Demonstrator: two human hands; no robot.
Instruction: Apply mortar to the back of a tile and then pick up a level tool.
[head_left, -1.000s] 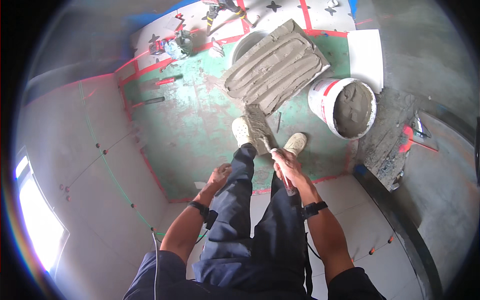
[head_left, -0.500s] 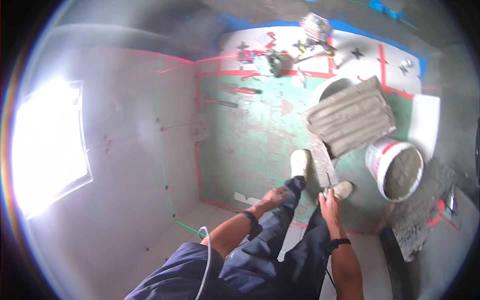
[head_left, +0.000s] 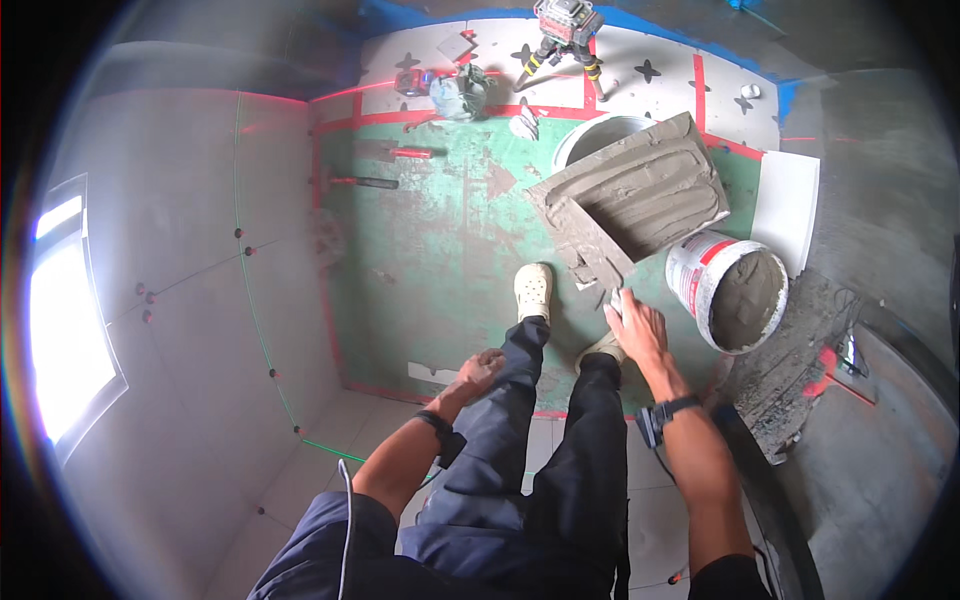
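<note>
The green floor (head_left: pixel 440 260) runs from my shoes (head_left: pixel 533 288) out to the left wall (head_left: pixel 190 310), and that side gives me the widest room to move. Red tape (head_left: pixel 560 112) marks its far edge, where white tiles (head_left: pixel 640 75) begin. On my right it is tighter: the white bucket (head_left: pixel 695 270) of mortar stands just beside the near right edge of the slab (head_left: pixel 690 130), with a white panel (head_left: pixel 790 215) behind it. The slab's far side overlaps a round pale tub (head_left: pixel 575 150), and its near corner comes close to my feet. A red-handled tool (head_left: pixel 411 153) and a dark-handled one (head_left: pixel 365 183) lie well off to the left.

My right hand (head_left: pixel 640 325) is wrapped round the handle of the trowel (head_left: pixel 597 248), which is ahead of my right shoe, its blade lying across the slab's near left edge; how hard it presses I can't tell. The blade is flat, long and smeared with grey mortar. The slab wears a thick, wet-looking grey coat, ridged in long bands toward the far right and rough along the left. My left hand (head_left: pixel 482 370) is beside my left knee, fingers loosely curled; whether it holds anything I can't tell.
</note>
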